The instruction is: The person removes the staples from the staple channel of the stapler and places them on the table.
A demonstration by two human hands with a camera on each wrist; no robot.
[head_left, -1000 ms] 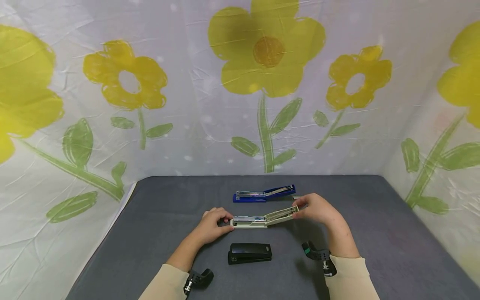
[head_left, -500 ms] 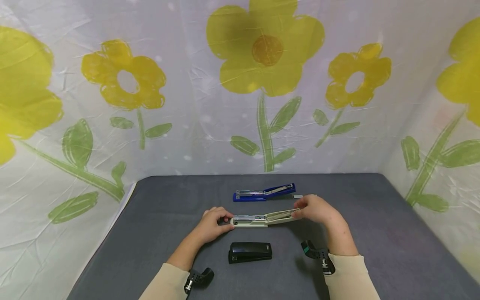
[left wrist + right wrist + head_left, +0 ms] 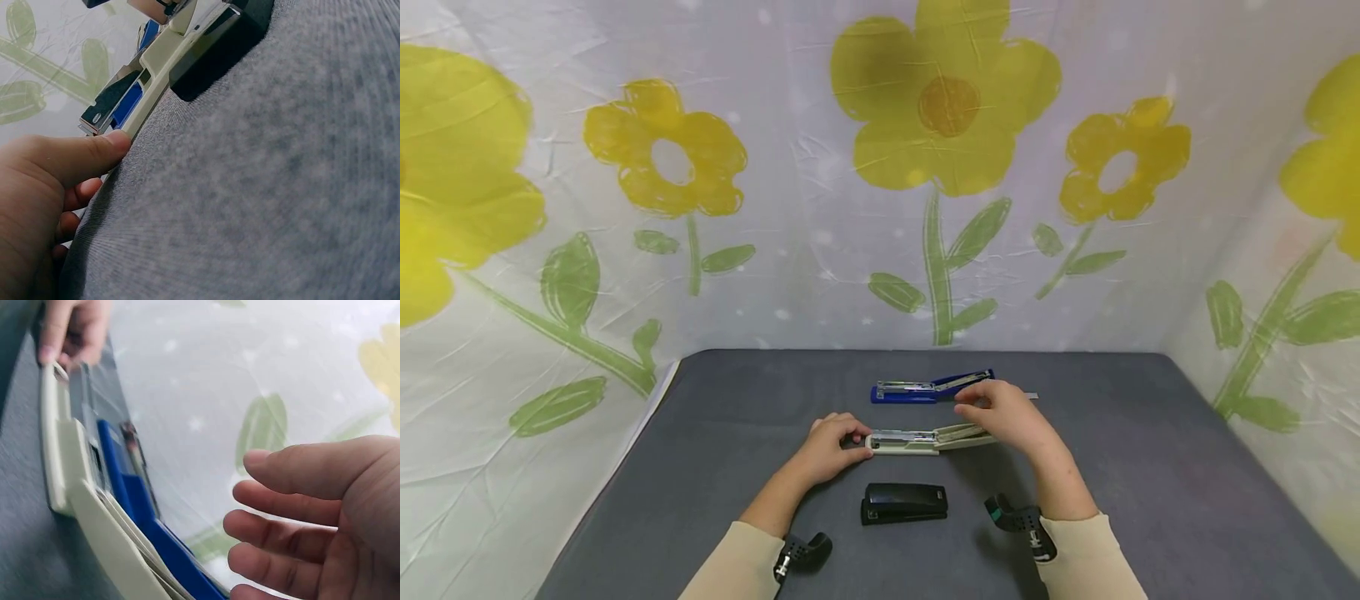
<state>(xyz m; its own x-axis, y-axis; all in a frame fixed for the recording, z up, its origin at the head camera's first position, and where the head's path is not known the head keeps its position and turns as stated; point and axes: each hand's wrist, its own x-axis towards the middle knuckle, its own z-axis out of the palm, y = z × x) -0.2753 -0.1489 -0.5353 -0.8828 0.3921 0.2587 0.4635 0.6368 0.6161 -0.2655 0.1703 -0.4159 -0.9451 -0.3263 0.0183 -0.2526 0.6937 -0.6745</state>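
Since the earlier frame, the right hand (image 3: 1009, 414) had moved leftwards, away from the raised lid (image 3: 964, 438) of the cream stapler (image 3: 906, 449). Its fingers were loosely bent, holding nothing, near the lid. The left hand (image 3: 826, 450) pinched the base end of this stapler, which lay unfolded in the middle, between the 2 others. It was smooth, long and narrow, with a shiny rail (image 3: 898, 437). Behind it lay the blue stapler (image 3: 904, 393), also unfolded; in front, the glossy black stapler (image 3: 904, 502), folded, with a pale mark too small to read. The grey cloth (image 3: 760, 400) looked finely ribbed. Behind hung a creased, pale sheet (image 3: 805, 167) with yellow flowers (image 3: 887, 75) and green leaves (image 3: 895, 292).
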